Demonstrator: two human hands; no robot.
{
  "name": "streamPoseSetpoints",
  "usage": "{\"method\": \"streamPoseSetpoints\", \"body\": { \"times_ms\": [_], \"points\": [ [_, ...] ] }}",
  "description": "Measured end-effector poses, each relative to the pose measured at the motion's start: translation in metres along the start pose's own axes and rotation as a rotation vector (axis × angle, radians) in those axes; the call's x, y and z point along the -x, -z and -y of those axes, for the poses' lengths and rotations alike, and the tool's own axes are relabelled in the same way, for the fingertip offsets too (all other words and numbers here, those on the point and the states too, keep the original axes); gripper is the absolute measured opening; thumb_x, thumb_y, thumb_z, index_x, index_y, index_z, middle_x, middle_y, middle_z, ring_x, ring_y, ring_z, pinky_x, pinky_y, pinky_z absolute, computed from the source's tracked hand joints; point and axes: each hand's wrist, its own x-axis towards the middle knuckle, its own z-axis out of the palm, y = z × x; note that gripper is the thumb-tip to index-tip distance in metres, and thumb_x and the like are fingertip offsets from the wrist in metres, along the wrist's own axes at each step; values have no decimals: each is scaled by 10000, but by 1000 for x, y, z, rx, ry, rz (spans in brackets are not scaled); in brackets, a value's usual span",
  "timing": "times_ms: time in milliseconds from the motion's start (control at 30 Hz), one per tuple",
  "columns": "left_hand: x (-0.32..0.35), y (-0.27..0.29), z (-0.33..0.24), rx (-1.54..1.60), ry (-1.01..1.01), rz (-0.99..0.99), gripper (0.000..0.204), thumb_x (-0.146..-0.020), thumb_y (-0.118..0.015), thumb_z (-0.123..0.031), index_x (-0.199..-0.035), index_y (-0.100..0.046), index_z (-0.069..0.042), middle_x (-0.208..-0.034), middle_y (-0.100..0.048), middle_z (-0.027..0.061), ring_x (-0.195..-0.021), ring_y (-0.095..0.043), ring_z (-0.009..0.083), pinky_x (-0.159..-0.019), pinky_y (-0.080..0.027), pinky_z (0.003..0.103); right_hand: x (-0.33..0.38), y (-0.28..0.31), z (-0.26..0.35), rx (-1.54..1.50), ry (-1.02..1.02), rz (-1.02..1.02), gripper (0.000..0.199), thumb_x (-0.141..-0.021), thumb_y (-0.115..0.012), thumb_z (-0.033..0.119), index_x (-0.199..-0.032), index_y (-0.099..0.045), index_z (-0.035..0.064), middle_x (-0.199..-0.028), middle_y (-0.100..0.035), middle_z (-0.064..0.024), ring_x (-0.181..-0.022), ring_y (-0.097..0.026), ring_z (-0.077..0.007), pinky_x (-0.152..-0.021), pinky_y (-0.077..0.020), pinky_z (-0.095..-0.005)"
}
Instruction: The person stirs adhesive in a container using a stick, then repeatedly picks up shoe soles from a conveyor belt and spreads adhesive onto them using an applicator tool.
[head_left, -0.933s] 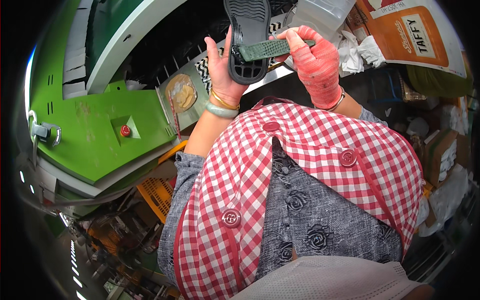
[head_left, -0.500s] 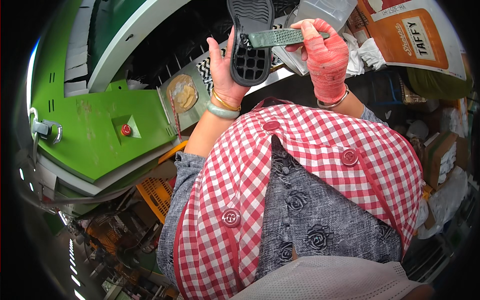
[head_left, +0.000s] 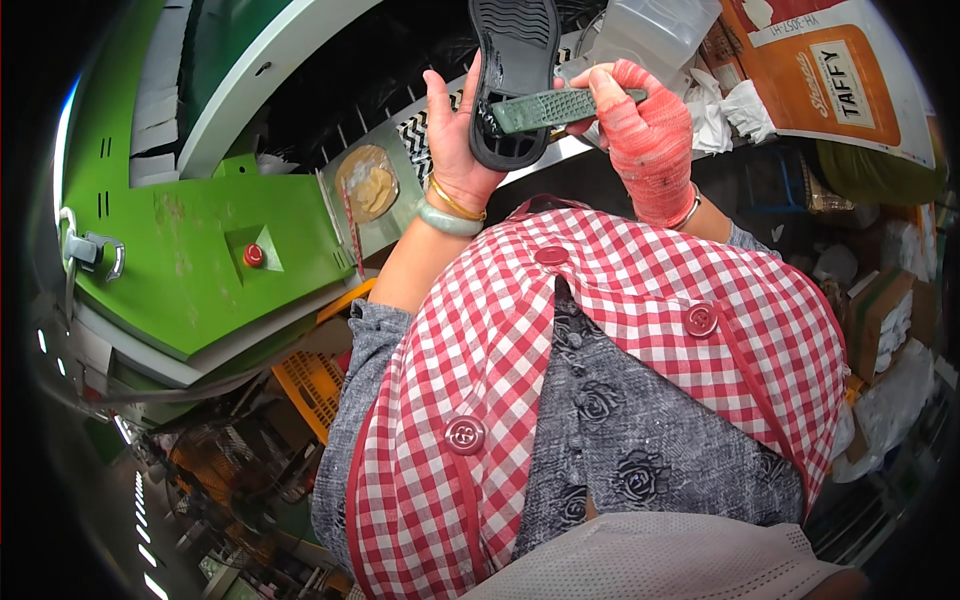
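My left hand point(head_left: 455, 150) holds up a black shoe sole point(head_left: 518, 50). Its thumb stands out to the left, while most of its fingers are hidden behind the sole. The sole has a wavy ridged forepart and a hollow, ribbed heel end closest to me. My right hand point(head_left: 648, 135), in a red knitted glove with bare fingertips, grips the dimpled green handle of what looks like a brush point(head_left: 545, 110). The brush lies across the sole, its left end at the edge of the heel hollow. What is on that end is too dark to make out.
A green machine housing point(head_left: 190, 280) with a red push button point(head_left: 254, 255) stands at left. Beyond my left forearm lies a round dish point(head_left: 368, 180) with yellowish pieces. A clear plastic container point(head_left: 655, 40), white cloths point(head_left: 745, 108) and an orange-and-white package point(head_left: 845, 80) sit at far right.
The brush has moved nearer to me along the sole, with my right hand following. The sole has shifted slightly right and tilted, so less of its heel ribbing shows.
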Motion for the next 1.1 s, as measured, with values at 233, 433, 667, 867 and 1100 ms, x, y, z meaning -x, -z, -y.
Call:
{"method": "streamPoseSetpoints", "body": {
  "times_ms": [233,433,667,867,1100],
  "points": [
    [3,2,-2,32,73,134,841,-812,-168,-718,-1376,-264,-102,-1293,-421,179,-1140,-460,379,-954,-391,477,4,3,3,111,-3,143,157,-875,-530,102,-875,-607,-34,-733,-604,-83,-669,-611,-95,-564,-520,-209],
    [5,1,-3,-223,102,-165,860,-807,-195,-725,-1370,-277,-79,-1311,-412,167,-1159,-458,319,-970,-375,449,-5,16,6,401,237,398,129,-874,-520,54,-935,-596,-30,-813,-610,-127,-693,-622,-115,-571,-532,-222],
    [6,4,-7,-284,224,-100,881,-805,-215,-724,-1288,-362,-2,-1148,-519,215,-1003,-566,379,-782,-524,449,-27,12,22,288,-102,541,245,-898,-512,261,-924,-606,36,-769,-615,-46,-626,-603,-93,-561,-463,-167],
    [1,14,-16,-270,420,21,898,-777,-184,-755,-1355,-292,-76,-1209,-475,222,-1031,-514,466,-800,-497,473,-51,-1,33,243,-436,586,212,-895,-521,247,-907,-611,56,-708,-612,-16,-559,-564,-44,-459,-353,-143],
    [4,5,-21,-517,386,-50,726,-853,-287,-633,-1341,-254,-96,-1181,-482,214,-857,-581,488,-541,-557,505,-65,-15,38,260,-536,675,222,-889,-531,244,-941,-590,36,-678,-614,-25,-506,-530,-39,-435,-343,-140]
  ]
}}
